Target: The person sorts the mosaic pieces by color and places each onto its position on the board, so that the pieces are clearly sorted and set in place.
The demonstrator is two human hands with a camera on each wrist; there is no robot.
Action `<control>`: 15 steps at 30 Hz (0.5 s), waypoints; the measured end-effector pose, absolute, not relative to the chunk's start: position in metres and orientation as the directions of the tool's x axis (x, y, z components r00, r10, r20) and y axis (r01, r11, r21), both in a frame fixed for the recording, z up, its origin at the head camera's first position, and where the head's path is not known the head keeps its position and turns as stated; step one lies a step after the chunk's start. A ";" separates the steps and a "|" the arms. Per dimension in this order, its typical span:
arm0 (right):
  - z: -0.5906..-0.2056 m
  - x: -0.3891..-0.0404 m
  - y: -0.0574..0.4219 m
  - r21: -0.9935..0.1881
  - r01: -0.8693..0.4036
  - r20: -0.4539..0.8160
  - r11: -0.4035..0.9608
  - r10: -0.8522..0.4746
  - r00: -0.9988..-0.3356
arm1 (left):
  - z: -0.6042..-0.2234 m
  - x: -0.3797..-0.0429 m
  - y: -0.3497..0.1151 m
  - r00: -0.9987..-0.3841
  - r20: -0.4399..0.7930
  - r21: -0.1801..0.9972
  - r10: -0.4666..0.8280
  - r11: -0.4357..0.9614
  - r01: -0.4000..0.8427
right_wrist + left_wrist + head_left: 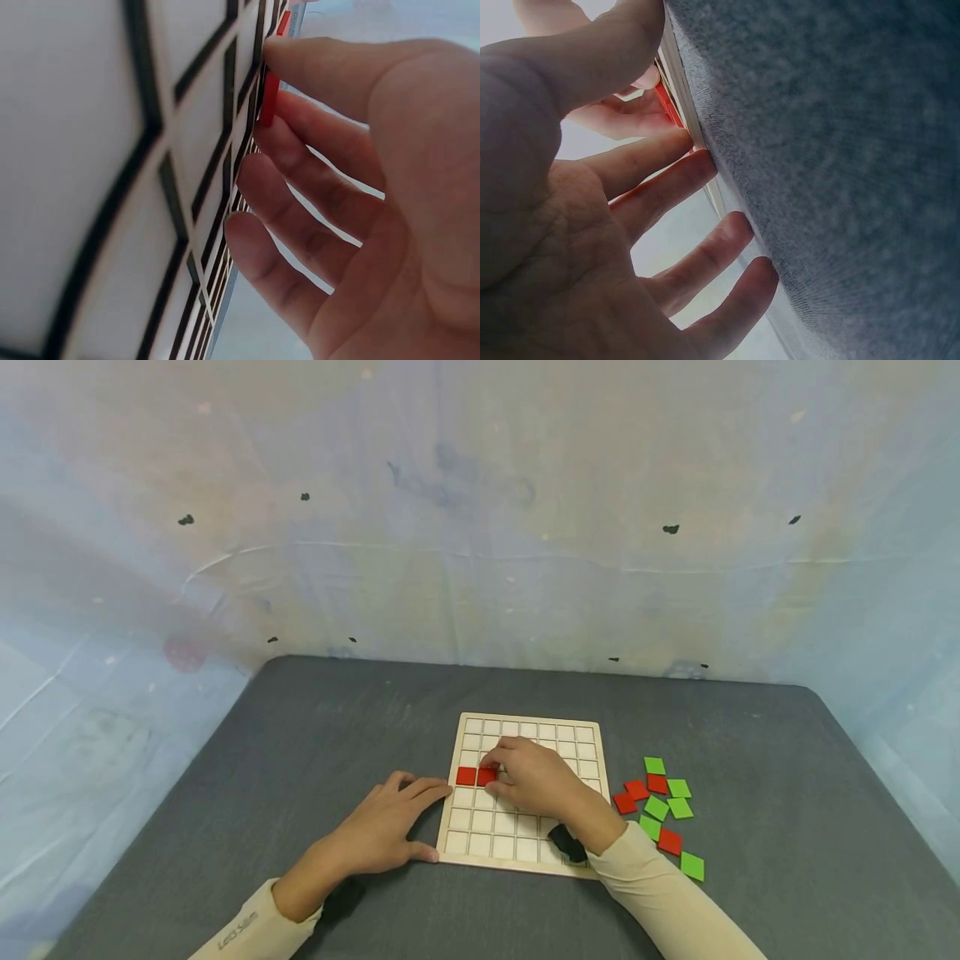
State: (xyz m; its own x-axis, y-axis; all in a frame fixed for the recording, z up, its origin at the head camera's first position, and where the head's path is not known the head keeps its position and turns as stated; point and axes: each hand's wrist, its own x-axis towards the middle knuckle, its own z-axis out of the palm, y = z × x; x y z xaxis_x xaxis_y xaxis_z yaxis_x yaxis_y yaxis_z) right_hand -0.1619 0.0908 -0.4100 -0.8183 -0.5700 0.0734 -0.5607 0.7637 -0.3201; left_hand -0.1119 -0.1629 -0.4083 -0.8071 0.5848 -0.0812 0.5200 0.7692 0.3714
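A wooden grid board (480, 843) with white square cells lies flat on the dark table. One red square tile (466, 776) sits in a cell by the board's left edge. Just right of it, my right hand (536, 777) pinches a second red tile (268, 101) between thumb and fingers, low over the neighbouring cell; whether it is fully seated I cannot tell. My left hand (378, 831) rests at the board's left side, fingers spread. Its fingertips (701, 161) touch the board's edge, and its thumb lies by the near left corner.
Loose tiles lie to the right of the board: several green tiles (656, 807) and several red tiles (670, 842), some touching each other. The grey-black table (360, 710) ends at a patterned cloth backdrop (480, 527). A black wrist device (567, 843) hangs under the right wrist.
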 end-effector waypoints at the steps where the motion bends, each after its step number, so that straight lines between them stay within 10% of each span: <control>1: -0.410 -0.162 0.091 -0.319 -0.561 0.073 0.764 -0.570 -0.818 | -0.408 -0.112 -0.163 -0.808 -0.082 0.372 0.583 0.770 0.518; 15: -0.410 -0.162 0.091 -0.323 -0.557 0.065 0.765 -0.569 -0.820 | -0.411 -0.112 -0.161 -0.813 -0.084 0.360 0.576 0.778 0.514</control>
State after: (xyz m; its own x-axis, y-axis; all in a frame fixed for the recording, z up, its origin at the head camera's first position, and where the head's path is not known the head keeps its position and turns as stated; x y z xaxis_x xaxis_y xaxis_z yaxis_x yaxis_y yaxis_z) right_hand -0.1622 0.0905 -0.4097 -0.8198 -0.5689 0.0648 -0.5567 0.7654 -0.3228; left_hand -0.1119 -0.1614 -0.4109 -0.8130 0.5760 -0.0845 0.5141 0.7784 0.3603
